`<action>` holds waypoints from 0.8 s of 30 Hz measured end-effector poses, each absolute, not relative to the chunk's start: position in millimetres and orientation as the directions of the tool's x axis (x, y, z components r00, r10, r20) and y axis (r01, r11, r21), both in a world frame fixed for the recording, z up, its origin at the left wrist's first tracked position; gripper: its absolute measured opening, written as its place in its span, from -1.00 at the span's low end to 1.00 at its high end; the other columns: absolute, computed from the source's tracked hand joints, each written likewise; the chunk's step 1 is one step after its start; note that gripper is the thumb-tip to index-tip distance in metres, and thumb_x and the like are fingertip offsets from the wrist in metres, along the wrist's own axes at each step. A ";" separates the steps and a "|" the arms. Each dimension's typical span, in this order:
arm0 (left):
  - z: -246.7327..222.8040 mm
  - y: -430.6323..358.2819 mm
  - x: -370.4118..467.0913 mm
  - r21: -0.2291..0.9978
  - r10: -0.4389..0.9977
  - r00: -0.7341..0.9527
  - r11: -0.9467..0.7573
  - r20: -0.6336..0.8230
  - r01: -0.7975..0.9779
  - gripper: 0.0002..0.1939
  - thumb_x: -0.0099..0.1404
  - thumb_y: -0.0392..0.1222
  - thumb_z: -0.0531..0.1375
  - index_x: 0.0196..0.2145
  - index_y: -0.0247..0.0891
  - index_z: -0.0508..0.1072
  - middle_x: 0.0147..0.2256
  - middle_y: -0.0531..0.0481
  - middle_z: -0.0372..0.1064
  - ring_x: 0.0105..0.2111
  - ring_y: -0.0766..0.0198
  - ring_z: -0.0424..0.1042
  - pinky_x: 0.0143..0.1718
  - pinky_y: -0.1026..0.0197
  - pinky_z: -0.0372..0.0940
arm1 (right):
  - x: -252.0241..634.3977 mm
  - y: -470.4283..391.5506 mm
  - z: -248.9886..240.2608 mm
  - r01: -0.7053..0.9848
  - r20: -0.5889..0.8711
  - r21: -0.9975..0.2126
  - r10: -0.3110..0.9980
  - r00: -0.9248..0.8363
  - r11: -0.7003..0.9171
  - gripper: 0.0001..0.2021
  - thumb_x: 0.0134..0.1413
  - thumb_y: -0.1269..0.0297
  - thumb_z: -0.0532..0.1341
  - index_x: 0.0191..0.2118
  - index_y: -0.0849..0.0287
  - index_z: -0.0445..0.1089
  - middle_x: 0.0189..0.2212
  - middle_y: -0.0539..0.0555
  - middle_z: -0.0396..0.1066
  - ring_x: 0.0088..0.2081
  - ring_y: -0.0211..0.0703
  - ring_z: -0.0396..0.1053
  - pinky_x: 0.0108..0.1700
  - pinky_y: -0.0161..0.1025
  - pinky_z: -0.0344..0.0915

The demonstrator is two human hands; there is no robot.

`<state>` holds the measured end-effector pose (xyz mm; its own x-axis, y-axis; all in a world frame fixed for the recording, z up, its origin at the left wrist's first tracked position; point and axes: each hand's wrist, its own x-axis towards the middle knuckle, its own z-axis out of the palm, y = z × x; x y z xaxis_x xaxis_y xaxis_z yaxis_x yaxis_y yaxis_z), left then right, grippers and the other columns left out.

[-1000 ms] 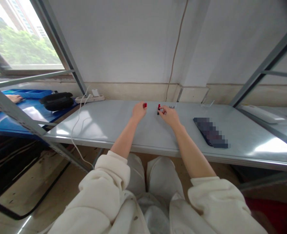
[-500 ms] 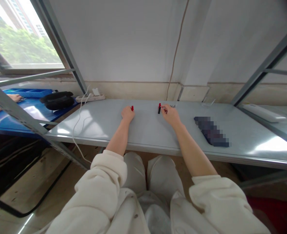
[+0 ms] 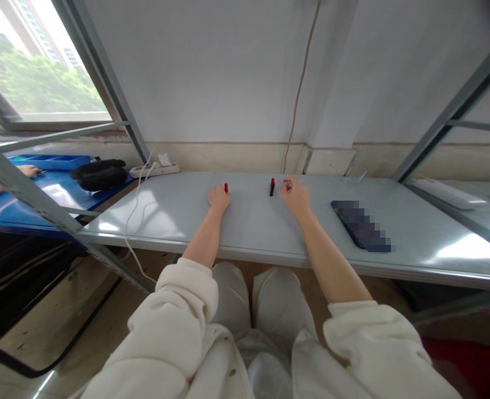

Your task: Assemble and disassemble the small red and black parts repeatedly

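On the grey table (image 3: pixel 249 233), my left hand (image 3: pixel 219 198) is closed around a small red object (image 3: pixel 226 188), whose end shows by the fingertips. A small black object with a red top (image 3: pixel 272 187) stands or lies a little left of my right hand, apart from it. My right hand (image 3: pixel 296 197) has its fingers curled and pressed together, and what they hold, if anything, is too small to name.
A dark phone-like item (image 3: pixel 361 226), partly pixelated, lies at the right. A power strip (image 3: pixel 154 169) with a white cable is at the back left. Beyond the left frame, a person's hand (image 3: pixel 29 170) rests near a blue tray (image 3: pixel 62 162) and a black case (image 3: pixel 99 175).
My right hand has moved a little to the right, away from the black and red object. My left hand has stayed in place on the red object.
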<state>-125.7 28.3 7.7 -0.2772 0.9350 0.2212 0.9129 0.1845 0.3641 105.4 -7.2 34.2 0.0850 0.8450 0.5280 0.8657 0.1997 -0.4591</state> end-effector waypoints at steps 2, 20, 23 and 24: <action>9.0 25.1 -124.6 0.373 0.931 -0.284 0.186 0.228 0.909 -0.77 0.17 -0.21 0.05 -0.22 -0.29 0.38 -0.14 -0.23 0.36 -0.04 0.07 0.28 -0.12 0.11 0.21 | 107.2 -6.9 35.3 0.862 0.517 -0.486 0.844 0.147 0.147 -0.73 0.07 0.31 -0.03 -0.14 0.23 0.29 -0.36 0.17 0.44 -0.29 -0.08 0.36 -0.25 -0.23 0.17; 7.1 -2.9 -45.1 0.064 0.655 0.505 -0.643 0.562 0.763 -0.42 0.27 -0.02 -0.08 0.20 -0.26 -0.05 0.13 -0.22 0.05 0.07 0.08 0.08 0.02 0.06 0.01 | 113.0 2.6 21.5 0.938 0.114 -0.327 0.980 0.162 -0.117 -0.65 -0.03 0.17 0.15 -0.15 0.28 0.38 -0.13 0.24 0.38 -0.05 -0.01 0.31 -0.11 -0.21 0.22; 3.2 -0.3 -41.9 0.053 0.697 0.514 -0.617 0.500 0.785 -0.42 0.29 -0.03 -0.12 0.22 -0.21 -0.10 0.14 -0.19 0.05 0.05 0.07 0.10 -0.02 0.04 0.03 | 110.3 2.9 21.0 0.939 0.123 -0.324 0.978 0.166 -0.119 -0.66 -0.01 0.17 0.13 -0.15 0.29 0.38 -0.14 0.24 0.39 -0.06 0.00 0.32 -0.12 -0.20 0.23; 2.1 1.0 -41.5 0.053 0.708 0.507 -0.605 0.491 0.795 -0.43 0.30 -0.03 -0.13 0.23 -0.19 -0.11 0.14 -0.17 0.05 0.04 0.07 0.11 -0.03 0.04 0.03 | 109.5 3.0 20.8 0.939 0.121 -0.324 0.979 0.167 -0.120 -0.66 -0.01 0.18 0.12 -0.15 0.29 0.38 -0.14 0.24 0.39 -0.06 -0.01 0.32 -0.12 -0.20 0.23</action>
<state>-41.5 1.0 2.1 0.5066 0.7084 0.4914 0.7946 -0.6048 0.0527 109.5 3.0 20.8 0.1667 0.9786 0.1205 0.9386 -0.1200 -0.3235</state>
